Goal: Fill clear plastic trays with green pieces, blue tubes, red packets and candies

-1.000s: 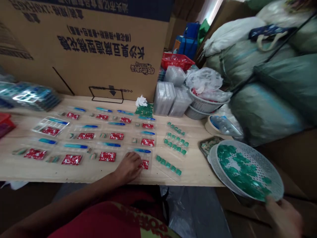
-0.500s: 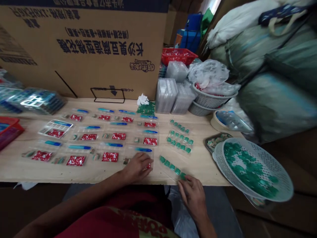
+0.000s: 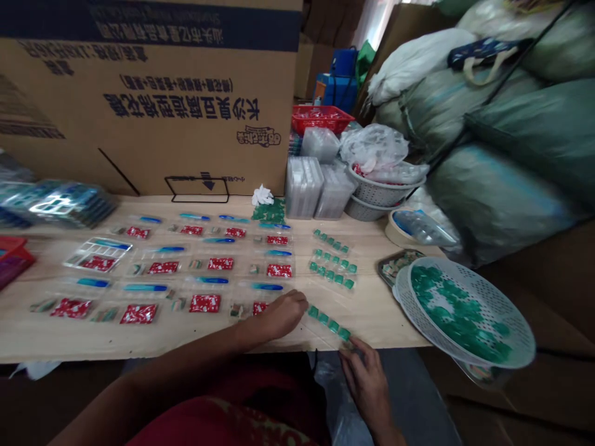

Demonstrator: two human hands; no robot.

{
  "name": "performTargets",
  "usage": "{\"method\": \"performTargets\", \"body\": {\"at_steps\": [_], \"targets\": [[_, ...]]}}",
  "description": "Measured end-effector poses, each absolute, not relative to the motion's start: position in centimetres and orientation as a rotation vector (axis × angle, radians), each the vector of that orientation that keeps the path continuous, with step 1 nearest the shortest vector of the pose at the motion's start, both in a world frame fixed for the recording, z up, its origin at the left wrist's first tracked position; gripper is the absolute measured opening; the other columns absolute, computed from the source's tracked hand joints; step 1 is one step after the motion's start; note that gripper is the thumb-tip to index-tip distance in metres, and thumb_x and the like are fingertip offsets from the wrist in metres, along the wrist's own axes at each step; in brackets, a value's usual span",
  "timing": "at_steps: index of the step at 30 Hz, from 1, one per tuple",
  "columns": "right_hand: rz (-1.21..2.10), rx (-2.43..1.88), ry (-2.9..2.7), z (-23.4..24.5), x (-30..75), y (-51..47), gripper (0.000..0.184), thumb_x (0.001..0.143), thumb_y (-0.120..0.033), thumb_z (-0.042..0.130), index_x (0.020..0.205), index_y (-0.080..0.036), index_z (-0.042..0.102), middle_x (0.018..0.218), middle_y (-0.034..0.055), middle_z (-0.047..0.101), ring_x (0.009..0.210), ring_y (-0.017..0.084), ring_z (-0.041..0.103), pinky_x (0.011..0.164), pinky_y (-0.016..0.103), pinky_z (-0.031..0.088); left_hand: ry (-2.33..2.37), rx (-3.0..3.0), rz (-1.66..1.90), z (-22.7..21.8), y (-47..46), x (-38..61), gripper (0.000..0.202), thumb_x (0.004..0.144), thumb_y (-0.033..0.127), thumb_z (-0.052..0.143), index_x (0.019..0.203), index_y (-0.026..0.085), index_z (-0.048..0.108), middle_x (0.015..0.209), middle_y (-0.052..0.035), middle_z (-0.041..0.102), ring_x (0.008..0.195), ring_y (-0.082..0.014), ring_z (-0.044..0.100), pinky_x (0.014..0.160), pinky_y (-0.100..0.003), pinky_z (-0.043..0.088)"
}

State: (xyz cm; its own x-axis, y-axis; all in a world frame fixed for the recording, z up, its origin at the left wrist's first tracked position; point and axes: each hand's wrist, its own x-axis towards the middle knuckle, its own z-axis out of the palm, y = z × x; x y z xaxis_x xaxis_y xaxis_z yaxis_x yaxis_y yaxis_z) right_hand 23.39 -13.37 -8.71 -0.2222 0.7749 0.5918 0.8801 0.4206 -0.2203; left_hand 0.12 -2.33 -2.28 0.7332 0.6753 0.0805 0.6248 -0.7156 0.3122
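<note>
Green row (image 3: 333, 326) lies on the table (image 3: 390, 313) between my hands, 4 pieces (image 3: 322, 319) showing. Left hand (image 3: 286, 314) curled at its far end, right hand (image 3: 369, 378) at the near end; can't tell if either pinches. Should be light, slick, probably flimsy: best held by the end edges.

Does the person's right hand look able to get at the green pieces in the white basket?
Probably yes: the white basket is open-topped, to the right of the right hand, with nothing visible covering the green pieces.
</note>
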Motion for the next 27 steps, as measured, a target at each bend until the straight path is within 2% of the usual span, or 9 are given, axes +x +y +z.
{"method": "performTargets", "body": {"at_steps": [3,6,8,11,14,18,21,23,27], "targets": [[-0.239,-1.375,-2.051,-9.5,24.2,-14.2,0.02,0.088,-0.027,0.046,0.077,-0.021,0.061,0.105,0.0105,0.059,0.096,0.023,0.059,0.073,0.037,0.053,0.993,2.715,0.299,-2.1,-4.5,-0.6,0.008,0.081,0.021,0.055,0.083,0.015,0.06,0.095,-0.0084,0.062,0.091,-0.0196,0.055,0.084,-0.03,0.043],[-0.224,-1.34,-2.045,-9.7,25.1,-14.4,0.02,0.087,-0.03,0.047,0.071,-0.02,0.056,0.11,0.012,0.058,0.1,0.025,0.058,0.075,0.038,0.053,0.897,2.806,0.18,-1.8,-6.0,-0.9,0.016,0.079,0.031,0.06,0.077,0.015,0.059,0.085,-0.0079,0.062,0.085,-0.0208,0.055,0.08,-0.032,0.043],[-0.219,-1.314,-2.052,-9.4,25.4,-14.2,0.02,0.087,-0.031,0.048,0.071,-0.02,0.055,0.111,0.0126,0.059,0.098,0.023,0.06,0.073,0.035,0.053,0.862,2.846,0.162,-1.5,-6.5,-1.1,0.017,0.081,0.033,0.058,0.079,0.016,0.059,0.087,-0.0084,0.061,0.087,-0.0214,0.054,0.08,-0.033,0.042],[-0.271,-1.316,-2.038,-8.5,25.4,-13.5,0.019,0.087,-0.032,0.049,0.072,-0.02,0.054,0.108,0.012,0.061,0.085,0.019,0.064,0.063,0.028,0.051,0.958,2.816,0.276,-1.0,-6.8,-2.7,0.013,0.082,0.03,0.056,0.086,0.017,0.058,0.097,-0.009,0.061,0.094,-0.0218,0.053,0.084,-0.035,0.04],[-0.319,-1.354,-2.018,-7.9,25.2,-12.9,0.018,0.087,-0.03,0.05,0.071,-0.02,0.052,0.105,0.0108,0.062,0.078,0.017,0.064,0.058,0.025,0.048,1.352,2.625,0.497,-0.9,-7.3,-6.2,0.011,0.083,0.021,0.051,0.088,0.016,0.059,0.1,-0.0103,0.062,0.093,-0.0228,0.054,0.082,-0.037,0.041],[-0.245,-1.348,-2.081,-7.8,25.5,-12.2,0.016,0.086,-0.03,0.047,0.075,-0.021,0.052,0.106,0.0115,0.06,0.086,0.02,0.062,0.071,0.031,0.049,1.71,2.177,0.722,-1.6,-7.7,-11.1,0.013,0.081,0.014,0.048,0.081,0.017,0.06,0.084,-0.0075,0.062,0.081,-0.0189,0.057,0.074,-0.032,0.046],[-0.174,-1.371,-2.119,-7.1,25.3,-11.5,0.023,0.083,-0.039,0.044,0.086,-0.019,0.055,0.109,0.015,0.057,0.098,0.028,0.057,0.079,0.042,0.047,1.734,2.079,0.709,-2.1,-7.7,-12.4,0.018,0.078,0.007,0.047,0.083,0.016,0.061,0.082,-0.0063,0.062,0.079,-0.0175,0.058,0.072,-0.029,0.048],[-0.113,-1.385,-2.1,-6.1,23.9,-10.9,0.028,0.081,-0.041,0.045,0.095,-0.018,0.056,0.107,0.0144,0.058,0.097,0.029,0.056,0.079,0.045,0.045,1.715,2.112,0.646,-2.2,-7.7,-12.2,0.021,0.078,0.004,0.045,0.08,0.015,0.062,0.081,-0.007,0.062,0.079,-0.0179,0.058,0.072,-0.029,0.047],[0.306,-1.211,-2.111,-3.6,16.7,-9.5,0.014,0.087,-0.028,0.046,0.093,-0.022,0.057,0.086,0.0065,0.062,0.081,0.021,0.059,0.071,0.033,0.047,1.677,2.192,0.515,-2.0,-7.8,-11.4,0.022,0.08,0.005,0.045,0.072,0.015,0.063,0.079,-0.0078,0.062,0.08,-0.0184,0.058,0.075,-0.029,0.046]]}}
